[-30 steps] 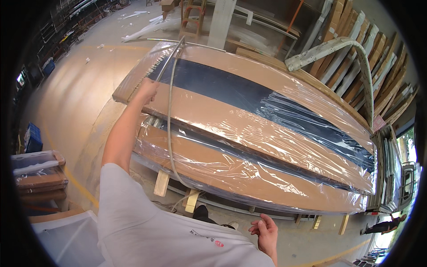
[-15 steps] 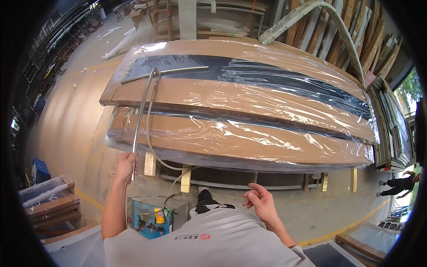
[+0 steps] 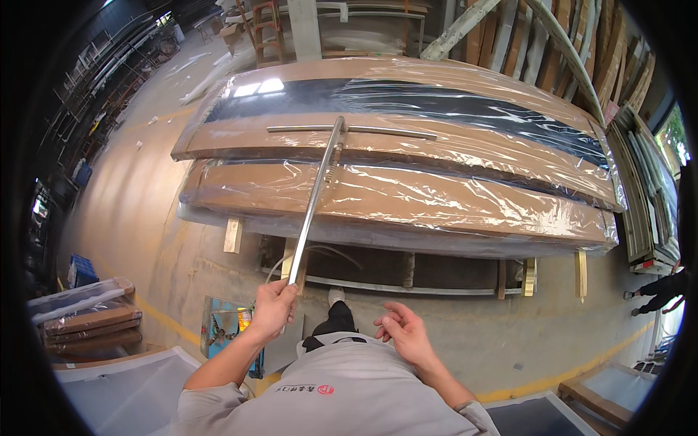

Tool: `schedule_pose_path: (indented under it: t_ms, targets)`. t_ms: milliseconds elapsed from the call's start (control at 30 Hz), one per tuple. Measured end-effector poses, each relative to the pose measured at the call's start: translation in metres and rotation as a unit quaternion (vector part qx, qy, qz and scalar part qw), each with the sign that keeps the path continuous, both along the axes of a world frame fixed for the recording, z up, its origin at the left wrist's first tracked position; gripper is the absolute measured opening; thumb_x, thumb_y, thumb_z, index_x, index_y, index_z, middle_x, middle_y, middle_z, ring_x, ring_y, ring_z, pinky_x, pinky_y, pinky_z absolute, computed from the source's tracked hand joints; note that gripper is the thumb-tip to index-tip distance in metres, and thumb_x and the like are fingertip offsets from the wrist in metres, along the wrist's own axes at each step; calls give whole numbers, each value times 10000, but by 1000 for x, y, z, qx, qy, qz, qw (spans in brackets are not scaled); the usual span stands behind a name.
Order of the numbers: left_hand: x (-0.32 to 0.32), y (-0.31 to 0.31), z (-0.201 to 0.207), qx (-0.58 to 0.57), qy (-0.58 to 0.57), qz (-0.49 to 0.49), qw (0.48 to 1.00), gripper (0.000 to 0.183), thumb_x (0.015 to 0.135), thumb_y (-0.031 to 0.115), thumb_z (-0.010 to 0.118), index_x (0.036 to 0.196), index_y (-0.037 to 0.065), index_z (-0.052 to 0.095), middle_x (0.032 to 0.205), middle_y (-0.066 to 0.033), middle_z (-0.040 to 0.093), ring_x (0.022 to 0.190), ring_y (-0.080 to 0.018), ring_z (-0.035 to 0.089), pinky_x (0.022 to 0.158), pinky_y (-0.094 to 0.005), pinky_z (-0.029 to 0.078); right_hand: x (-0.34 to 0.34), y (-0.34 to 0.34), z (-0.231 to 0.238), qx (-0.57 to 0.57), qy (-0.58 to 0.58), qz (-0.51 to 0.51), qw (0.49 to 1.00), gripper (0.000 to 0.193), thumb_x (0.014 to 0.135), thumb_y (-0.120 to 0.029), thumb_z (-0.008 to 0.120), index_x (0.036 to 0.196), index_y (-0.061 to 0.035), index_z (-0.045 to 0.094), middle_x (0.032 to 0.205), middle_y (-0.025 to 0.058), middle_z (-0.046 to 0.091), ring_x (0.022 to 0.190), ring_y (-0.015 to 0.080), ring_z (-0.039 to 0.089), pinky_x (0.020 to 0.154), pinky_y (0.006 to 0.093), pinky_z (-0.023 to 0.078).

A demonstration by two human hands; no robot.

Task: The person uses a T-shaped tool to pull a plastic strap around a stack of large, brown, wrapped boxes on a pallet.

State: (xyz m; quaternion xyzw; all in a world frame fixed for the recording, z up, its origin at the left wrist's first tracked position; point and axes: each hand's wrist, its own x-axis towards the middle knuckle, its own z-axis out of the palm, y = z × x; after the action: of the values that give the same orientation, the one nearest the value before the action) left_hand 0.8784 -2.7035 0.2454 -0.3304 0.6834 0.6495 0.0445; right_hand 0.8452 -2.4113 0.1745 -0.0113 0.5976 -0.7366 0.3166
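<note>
My left hand (image 3: 273, 309) is closed around the lower end of a long T-shaped metal pipe tool (image 3: 314, 200). A thin hose runs along its shaft. The crossbar lies over a large package (image 3: 247, 182) of brown cardboard wrapped in clear plastic film; whether it touches the film I cannot tell. A second wrapped package (image 3: 291, 91) with a dark band sits behind, on the far side. Near my waist, my right hand (image 3: 404, 330) holds nothing, its fingers loosely bent and apart.
Wooden blocks (image 3: 233, 236) and a metal frame support the packages. At my lower left stands a blue-topped box (image 3: 218, 327) with a yellow can. Wrapped panels (image 3: 91, 323) lie further left. Leaning boards fill the back right; a person (image 3: 662, 291) stands at the right edge.
My left hand has moved right and nearer my body, carrying the T-shaped pipe tool rightward across the packages. My right hand has shifted slightly left. The view has turned a little.
</note>
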Motion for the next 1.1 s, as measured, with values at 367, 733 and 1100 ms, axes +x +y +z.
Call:
schedule_pose_path:
  t_ms: [367,733,1100]
  targets:
    - [-18,113,-5,191,88,-19,977,202,1022,123,510,1093,7,659,822,-35,646,594,-67,535,491,-233,462,-27,-47,46,-74,77,41,993,397,1069,-190,474,1377,59,446,1164,100,607,986,140,611,861,298,524]
    - [33,111,30,188,42,-46,980,258,1039,112,457,1206,10,626,967,-38,683,672,-61,573,536,-228,487,8,-35,82,-110,9,139,984,412,1027,-97,532,1396,23,392,1108,67,570,928,113,578,776,275,531]
    - [-5,124,22,189,102,-109,971,241,1042,102,456,1158,17,649,907,-37,662,665,-76,570,519,-228,443,4,-34,73,-80,57,30,995,526,991,-90,581,1439,-12,317,1092,65,513,873,107,568,679,250,524]
